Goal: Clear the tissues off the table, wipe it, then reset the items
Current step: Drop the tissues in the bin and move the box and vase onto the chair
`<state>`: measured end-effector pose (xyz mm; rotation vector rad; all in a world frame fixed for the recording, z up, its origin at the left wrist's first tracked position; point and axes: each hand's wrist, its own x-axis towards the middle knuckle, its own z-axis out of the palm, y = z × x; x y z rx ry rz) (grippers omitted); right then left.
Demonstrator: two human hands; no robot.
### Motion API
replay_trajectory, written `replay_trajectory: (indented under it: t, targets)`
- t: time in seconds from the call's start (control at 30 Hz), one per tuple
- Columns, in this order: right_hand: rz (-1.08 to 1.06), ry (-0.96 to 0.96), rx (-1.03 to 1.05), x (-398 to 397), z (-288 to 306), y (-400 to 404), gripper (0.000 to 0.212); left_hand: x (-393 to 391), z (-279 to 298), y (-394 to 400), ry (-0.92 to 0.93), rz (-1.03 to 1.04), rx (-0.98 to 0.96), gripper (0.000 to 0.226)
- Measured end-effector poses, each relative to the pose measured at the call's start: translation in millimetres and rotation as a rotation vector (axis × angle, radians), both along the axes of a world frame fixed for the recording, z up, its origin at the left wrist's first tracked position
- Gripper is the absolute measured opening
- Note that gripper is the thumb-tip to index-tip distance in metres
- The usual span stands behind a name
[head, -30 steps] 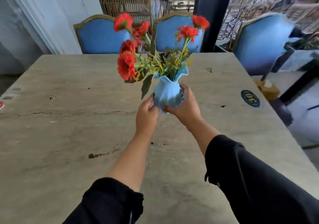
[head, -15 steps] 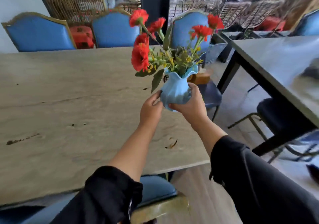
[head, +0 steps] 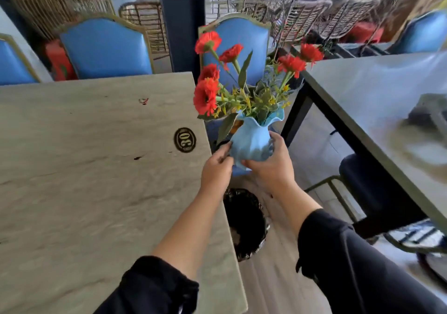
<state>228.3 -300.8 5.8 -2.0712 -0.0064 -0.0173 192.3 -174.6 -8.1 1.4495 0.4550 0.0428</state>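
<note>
While both hands are cupping the blue vase, we are holding it upright past the table edge, at 3 o'clock of the number plaque; left hand and right hand fingers are gripping its base, red flowers above.

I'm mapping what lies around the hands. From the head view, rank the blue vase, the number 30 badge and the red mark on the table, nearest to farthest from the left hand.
1. Blue vase: touching the left hand.
2. Number 30 badge: on the table, just left of the hand.
3. Red mark: farther back and left, toward the table's far edge.
</note>
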Motion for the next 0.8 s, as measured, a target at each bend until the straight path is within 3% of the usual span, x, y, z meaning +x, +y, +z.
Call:
replay_trajectory:
  t: [0.37,0.67,0.8]
  targets:
    - [-0.002,0.096,0.046,184.9,-68.7,-54.0,0.097,172.2,-41.6,-66.4,0.082,0.037,-0.005,0.045]
    - [0.026,0.237,0.044,331.3,-200.1,-69.1,0.097,321.4,-156.1,-83.5,0.253,0.05,0.059,0.043]
    - [0.053,0.276,0.047,372.0,-250.6,-77.9,0.078,355.9,-211.3,-94.8,0.308,0.097,0.034,0.048]
